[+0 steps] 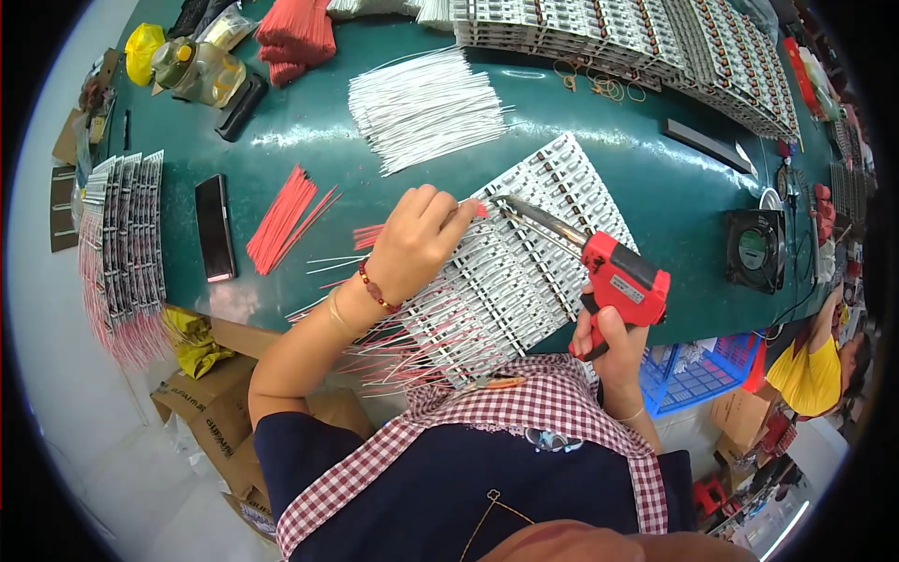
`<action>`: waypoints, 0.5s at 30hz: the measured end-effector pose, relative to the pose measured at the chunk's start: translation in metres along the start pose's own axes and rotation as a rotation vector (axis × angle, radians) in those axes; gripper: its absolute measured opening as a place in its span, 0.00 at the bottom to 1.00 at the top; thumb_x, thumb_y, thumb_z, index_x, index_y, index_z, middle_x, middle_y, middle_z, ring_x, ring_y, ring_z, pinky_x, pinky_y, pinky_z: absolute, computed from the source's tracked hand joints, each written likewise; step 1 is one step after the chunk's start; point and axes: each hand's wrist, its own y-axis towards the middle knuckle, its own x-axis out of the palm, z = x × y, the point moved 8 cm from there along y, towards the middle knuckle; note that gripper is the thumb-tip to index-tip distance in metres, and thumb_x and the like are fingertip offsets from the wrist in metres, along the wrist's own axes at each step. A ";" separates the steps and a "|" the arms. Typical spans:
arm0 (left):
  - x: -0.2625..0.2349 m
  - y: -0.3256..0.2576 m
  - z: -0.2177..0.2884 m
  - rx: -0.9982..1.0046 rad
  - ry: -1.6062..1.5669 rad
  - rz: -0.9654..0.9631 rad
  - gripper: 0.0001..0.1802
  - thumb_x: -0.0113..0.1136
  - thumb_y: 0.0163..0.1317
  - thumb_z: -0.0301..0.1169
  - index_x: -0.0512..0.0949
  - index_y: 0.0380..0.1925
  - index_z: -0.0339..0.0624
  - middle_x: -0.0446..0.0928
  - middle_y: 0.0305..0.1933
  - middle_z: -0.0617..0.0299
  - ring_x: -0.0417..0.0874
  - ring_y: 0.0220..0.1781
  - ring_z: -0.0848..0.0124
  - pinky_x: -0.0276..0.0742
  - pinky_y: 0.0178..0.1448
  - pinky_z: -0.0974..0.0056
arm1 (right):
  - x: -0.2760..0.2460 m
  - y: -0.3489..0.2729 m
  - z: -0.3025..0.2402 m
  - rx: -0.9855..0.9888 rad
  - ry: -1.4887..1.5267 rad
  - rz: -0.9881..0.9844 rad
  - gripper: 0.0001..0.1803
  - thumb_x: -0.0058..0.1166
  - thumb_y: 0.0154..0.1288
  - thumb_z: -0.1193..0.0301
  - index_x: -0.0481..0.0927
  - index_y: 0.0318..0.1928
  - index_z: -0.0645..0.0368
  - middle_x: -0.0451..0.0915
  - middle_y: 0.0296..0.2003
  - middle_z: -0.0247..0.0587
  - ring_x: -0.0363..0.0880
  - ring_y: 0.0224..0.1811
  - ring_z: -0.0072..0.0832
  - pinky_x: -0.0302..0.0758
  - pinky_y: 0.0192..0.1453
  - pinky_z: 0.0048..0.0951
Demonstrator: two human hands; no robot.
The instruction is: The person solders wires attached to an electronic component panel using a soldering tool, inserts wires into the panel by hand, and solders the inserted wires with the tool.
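In my right hand (613,342) is a red and black soldering gun (627,279), its long metal tip pointing left over a white circuit board panel (548,258). My left hand (421,239) is pinched near that tip, with red wires (368,236) running through it and their ends showing by the fingertips. The panel lies tilted on the green table (670,211), reaching the front edge by my checked apron. Many red and white wires (403,351) trail off its lower left side under my left forearm. Where tip, wire and board meet is too small to make out.
A bundle of white wires (426,108) and a pile of red wires (286,220) lie on the table, beside a black phone (215,228). Board stacks stand at the left (122,248) and back (581,37). A small fan (754,248) is at right, above a blue basket (698,375).
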 end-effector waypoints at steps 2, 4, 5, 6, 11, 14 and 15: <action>-0.001 -0.002 0.001 -0.014 0.004 -0.018 0.17 0.59 0.48 0.20 0.80 0.42 0.34 0.72 0.31 0.60 0.72 0.32 0.65 0.69 0.37 0.63 | 0.003 -0.002 0.005 0.019 -0.136 -0.002 0.21 0.52 0.68 0.62 0.70 0.50 0.69 0.74 0.20 0.40 0.68 0.14 0.20 0.69 0.19 0.23; -0.002 -0.006 -0.001 -0.048 0.011 -0.029 0.17 0.59 0.48 0.20 0.80 0.41 0.33 0.71 0.31 0.59 0.72 0.32 0.65 0.69 0.37 0.63 | 0.007 -0.003 0.006 0.024 -0.158 -0.013 0.20 0.52 0.68 0.63 0.71 0.50 0.69 0.74 0.20 0.40 0.69 0.15 0.20 0.69 0.20 0.22; -0.001 -0.006 -0.001 -0.053 0.010 -0.033 0.17 0.59 0.48 0.20 0.80 0.41 0.33 0.71 0.31 0.59 0.72 0.32 0.65 0.69 0.37 0.63 | 0.009 -0.004 0.004 0.030 -0.158 -0.001 0.12 0.51 0.68 0.68 0.73 0.42 0.66 0.75 0.21 0.38 0.71 0.17 0.20 0.70 0.21 0.22; 0.000 -0.006 -0.001 -0.053 -0.001 -0.028 0.16 0.59 0.48 0.20 0.80 0.41 0.33 0.71 0.31 0.59 0.72 0.32 0.65 0.69 0.37 0.63 | 0.009 -0.004 0.003 0.035 -0.159 0.013 0.07 0.50 0.67 0.73 0.76 0.34 0.64 0.76 0.21 0.36 0.72 0.19 0.19 0.70 0.23 0.22; 0.003 -0.006 -0.003 -0.065 -0.018 -0.036 0.16 0.58 0.48 0.20 0.80 0.41 0.32 0.71 0.32 0.58 0.71 0.33 0.64 0.68 0.37 0.62 | 0.011 -0.003 0.003 0.055 -0.182 0.015 0.06 0.51 0.67 0.73 0.76 0.33 0.64 0.77 0.22 0.35 0.73 0.20 0.19 0.70 0.24 0.22; 0.003 -0.006 -0.005 -0.074 -0.015 -0.036 0.16 0.58 0.48 0.20 0.79 0.41 0.32 0.70 0.32 0.58 0.71 0.33 0.64 0.68 0.37 0.62 | 0.014 -0.004 0.002 0.047 -0.263 0.034 0.08 0.51 0.67 0.72 0.75 0.39 0.66 0.75 0.21 0.37 0.71 0.19 0.19 0.69 0.23 0.22; 0.003 -0.005 -0.005 -0.075 -0.022 -0.035 0.17 0.58 0.48 0.20 0.79 0.41 0.32 0.70 0.32 0.58 0.71 0.33 0.64 0.68 0.37 0.62 | 0.013 -0.005 0.001 0.048 -0.339 0.056 0.13 0.49 0.67 0.70 0.73 0.45 0.68 0.73 0.18 0.38 0.69 0.17 0.19 0.68 0.22 0.22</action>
